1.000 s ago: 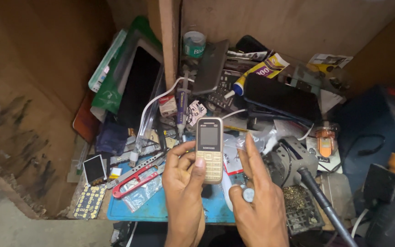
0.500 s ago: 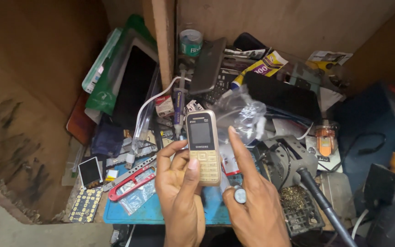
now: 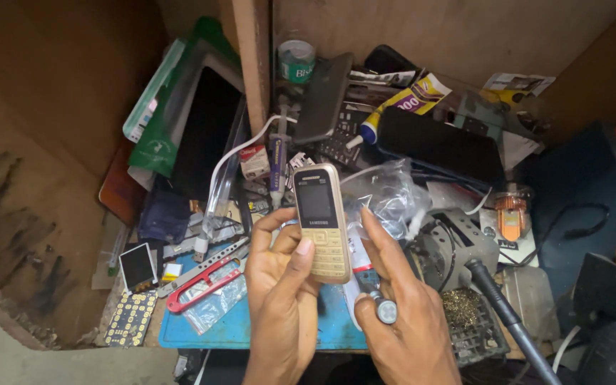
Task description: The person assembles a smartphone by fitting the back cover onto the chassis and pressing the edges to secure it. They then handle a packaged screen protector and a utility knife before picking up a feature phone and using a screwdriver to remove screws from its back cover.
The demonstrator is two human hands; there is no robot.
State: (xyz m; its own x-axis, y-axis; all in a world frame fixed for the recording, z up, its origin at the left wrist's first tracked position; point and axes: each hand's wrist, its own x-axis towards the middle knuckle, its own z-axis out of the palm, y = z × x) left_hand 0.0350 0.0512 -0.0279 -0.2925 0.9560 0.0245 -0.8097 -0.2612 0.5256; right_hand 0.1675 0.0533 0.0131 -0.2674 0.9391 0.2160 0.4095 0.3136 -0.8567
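The left hand (image 3: 279, 285) grips a small gold keypad phone (image 3: 321, 222), holding it upright above the cluttered counter (image 3: 251, 324), its dark screen and keys facing the camera; the fingers wrap behind the body while the thumb lies across the lower left of the keypad. The right hand (image 3: 404, 314) is closed around a small screwdriver (image 3: 372, 296) (its round grey cap end points toward the camera), with the forefinger stretched up just beside the phone's right edge. Below the hands lies a blue work mat (image 3: 244, 329), and on its left part rest red-handled cutters (image 3: 204, 281) and a clear plastic bag. A small loose display (image 3: 137, 267) and a yellow keypad sheet (image 3: 130, 319) sit further left. Behind the phone are a crumpled clear bag (image 3: 393, 192), a white cable, a dark phone (image 3: 322, 96) leaning against a wooden post, and a black slab-shaped device (image 3: 440, 146).
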